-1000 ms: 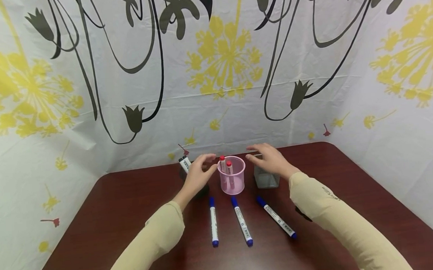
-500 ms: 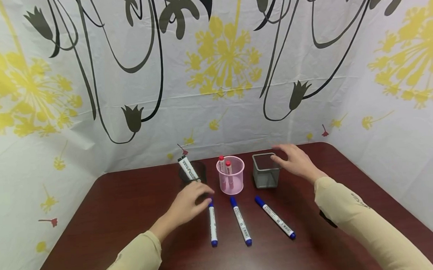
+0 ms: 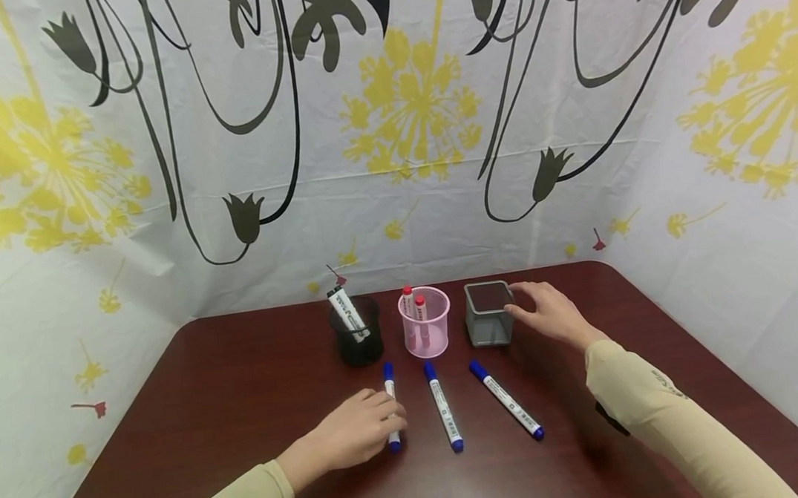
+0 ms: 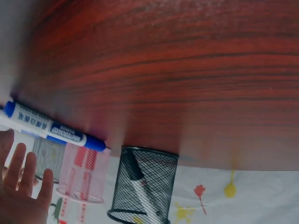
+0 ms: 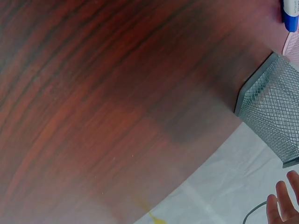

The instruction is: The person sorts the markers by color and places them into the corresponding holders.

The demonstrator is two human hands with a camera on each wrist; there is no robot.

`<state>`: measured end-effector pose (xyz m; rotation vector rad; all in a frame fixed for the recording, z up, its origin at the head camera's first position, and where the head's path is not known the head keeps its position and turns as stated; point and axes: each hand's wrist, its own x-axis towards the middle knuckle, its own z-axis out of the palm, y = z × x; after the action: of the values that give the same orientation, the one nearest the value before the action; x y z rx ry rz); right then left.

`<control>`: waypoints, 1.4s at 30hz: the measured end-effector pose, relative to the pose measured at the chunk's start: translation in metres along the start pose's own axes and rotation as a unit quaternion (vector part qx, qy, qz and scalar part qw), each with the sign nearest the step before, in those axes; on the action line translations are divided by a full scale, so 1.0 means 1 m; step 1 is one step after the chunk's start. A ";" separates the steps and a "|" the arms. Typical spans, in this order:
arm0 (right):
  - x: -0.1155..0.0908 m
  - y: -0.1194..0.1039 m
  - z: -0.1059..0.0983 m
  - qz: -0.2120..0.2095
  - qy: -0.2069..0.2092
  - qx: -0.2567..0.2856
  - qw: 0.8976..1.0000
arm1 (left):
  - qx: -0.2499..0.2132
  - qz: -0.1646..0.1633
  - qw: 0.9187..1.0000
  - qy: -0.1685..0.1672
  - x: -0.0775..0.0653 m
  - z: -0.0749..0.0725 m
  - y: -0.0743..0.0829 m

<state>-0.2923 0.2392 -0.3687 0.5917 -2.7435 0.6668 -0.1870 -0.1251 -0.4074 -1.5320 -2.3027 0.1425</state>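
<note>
The leftmost blue-capped marker [image 4: 54, 126] lies on the bench [image 3: 245, 397], its far end near the black mesh cup [image 3: 361, 352]. Compared with half a second ago, your left hand [image 3: 360, 430] has moved from the marker's far end to its middle; the marker has not shifted. Note its finish: white barrel, dark printed label, blue at both ends. Your left fingers are spread (contact with the barrel cannot be confirmed). To its right lie the middle marker [image 3: 444, 408], slightly angled, and the right marker [image 3: 507, 400], tilted further. Behind these stand the pink cup [image 3: 438, 335], with two red-capped markers [image 3: 409, 303], and the square grey cup [image 3: 489, 328]. Your right hand [image 3: 550, 313] has lowered beside the latter, fingers spread.
</note>
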 end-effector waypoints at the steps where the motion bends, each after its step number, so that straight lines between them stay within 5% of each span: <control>1: 0.000 0.000 0.001 -0.001 -0.001 0.000 1.000 | 0.006 0.004 1.000 -0.003 0.000 0.001 0.001; 9: -0.001 0.001 0.004 -0.007 0.001 -0.003 1.000 | 0.035 0.036 0.999 -0.017 -0.003 0.010 0.005; 33: 0.001 -0.001 0.004 -0.001 -0.001 -0.003 1.000 | 0.074 0.054 0.996 -0.012 0.000 0.025 0.005; 42: 0.004 -0.002 0.001 0.001 -0.008 -0.004 1.000 | 0.050 0.072 0.995 0.039 -0.003 0.011 0.005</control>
<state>-0.2951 0.2355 -0.3672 0.5937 -2.7599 0.6557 -0.1855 -0.1241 -0.4193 -1.6226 -2.0910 0.2284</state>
